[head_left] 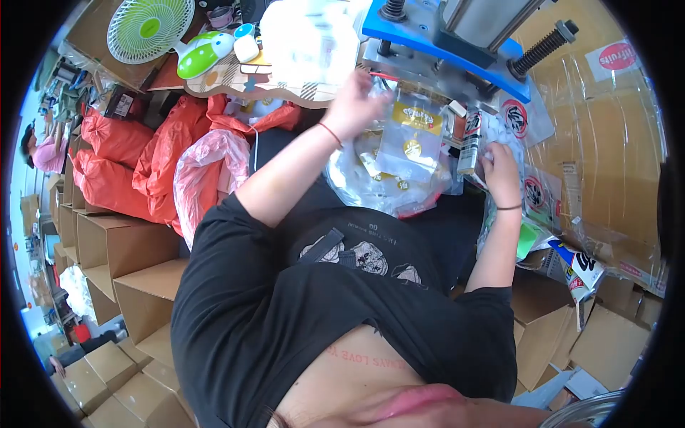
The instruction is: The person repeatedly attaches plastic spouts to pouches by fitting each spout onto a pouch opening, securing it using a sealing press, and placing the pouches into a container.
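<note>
My left hand (356,107) reaches up to the front of a blue-framed press (435,43). Its fingers are smeared by motion, beside a red strip and clear film under the press. Below it, clear plastic bags with gold print (410,143) lie in a heap in front of my body. My right hand (502,175) is at a pile of white printed plastic packets (517,135), its fingers curled in against them. What its fingertips hold is hidden. Just left of those fingers stands a narrow white pack with black print (469,143).
A green and white fan (178,36) rests on the patterned table (292,89). Red plastic sacks (121,178) and open cardboard boxes (143,267) fill the left side. A large taped carton (585,135) stands at the right. Another person in pink (50,153) is far left.
</note>
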`<action>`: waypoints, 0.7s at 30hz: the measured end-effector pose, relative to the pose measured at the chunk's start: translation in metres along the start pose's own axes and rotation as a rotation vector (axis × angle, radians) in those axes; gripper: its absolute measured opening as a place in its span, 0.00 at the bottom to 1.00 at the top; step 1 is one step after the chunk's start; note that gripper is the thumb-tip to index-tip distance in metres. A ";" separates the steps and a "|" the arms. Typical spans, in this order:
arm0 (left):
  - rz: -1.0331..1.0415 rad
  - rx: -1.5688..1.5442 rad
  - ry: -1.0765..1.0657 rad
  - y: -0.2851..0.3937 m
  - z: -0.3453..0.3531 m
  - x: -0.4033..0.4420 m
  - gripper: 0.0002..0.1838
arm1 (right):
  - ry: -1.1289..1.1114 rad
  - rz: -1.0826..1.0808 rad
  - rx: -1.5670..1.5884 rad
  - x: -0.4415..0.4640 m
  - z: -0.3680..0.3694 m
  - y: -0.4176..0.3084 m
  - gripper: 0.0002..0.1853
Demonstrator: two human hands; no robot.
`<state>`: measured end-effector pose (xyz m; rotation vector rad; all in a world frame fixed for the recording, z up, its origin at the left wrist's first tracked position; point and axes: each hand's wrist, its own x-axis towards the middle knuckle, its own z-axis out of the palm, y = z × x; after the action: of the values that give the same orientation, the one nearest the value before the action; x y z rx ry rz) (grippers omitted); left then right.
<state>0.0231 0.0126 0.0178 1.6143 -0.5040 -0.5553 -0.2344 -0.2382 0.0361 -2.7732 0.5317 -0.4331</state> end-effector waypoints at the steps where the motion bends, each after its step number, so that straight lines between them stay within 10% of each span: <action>1: 0.317 0.314 0.234 0.000 -0.021 0.012 0.35 | 0.001 0.002 0.003 -0.002 -0.003 0.001 0.14; 4: 0.645 1.141 0.405 -0.018 -0.080 0.027 0.41 | 0.069 0.116 0.042 -0.010 -0.012 -0.008 0.13; 7: 0.724 1.485 -0.022 -0.030 -0.089 -0.008 0.35 | -0.012 0.253 0.257 -0.011 -0.030 -0.033 0.12; 9: 0.818 1.454 0.000 -0.037 -0.085 -0.014 0.27 | 0.088 0.120 0.238 -0.010 -0.029 -0.042 0.12; 15: 0.103 0.055 -0.221 -0.007 -0.053 -0.034 0.10 | 0.070 -0.128 0.518 0.010 -0.009 -0.108 0.10; 21: 0.055 0.203 -0.384 0.015 -0.001 -0.064 0.15 | 0.225 -0.102 0.800 0.039 -0.010 -0.136 0.07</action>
<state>-0.0265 0.0510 0.0370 1.6850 -0.9118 -0.7994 -0.1611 -0.1349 0.0989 -1.9937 0.1910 -0.7839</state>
